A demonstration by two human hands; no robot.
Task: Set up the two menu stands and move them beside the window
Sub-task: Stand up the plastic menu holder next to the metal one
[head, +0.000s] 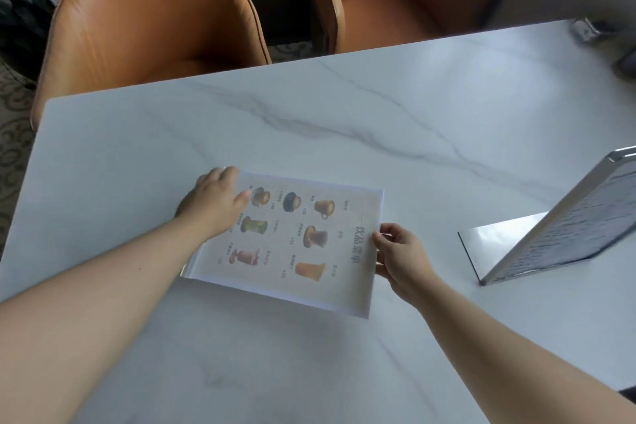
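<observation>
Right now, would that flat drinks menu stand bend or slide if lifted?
The drinks menu stand looks like a rigid clear sheet, so probably stiff. Its glossy face on the smooth marble table suggests easy sliding. The right hand pinches one edge, hinting lightness.

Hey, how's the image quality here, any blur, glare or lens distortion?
Head view: soft throughout, the drinks menu print unreadable; the left hand is motion-smeared; the upright menu stand shows pale glare on its base; wide-angle bending curves the table edges; lighting is even, shadows faint.

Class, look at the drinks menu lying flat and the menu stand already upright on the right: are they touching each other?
Apart. The head view shows bare marble table between the drinks menu and the upright menu stand; the right hand holds the menu's near edge within that gap.
</observation>
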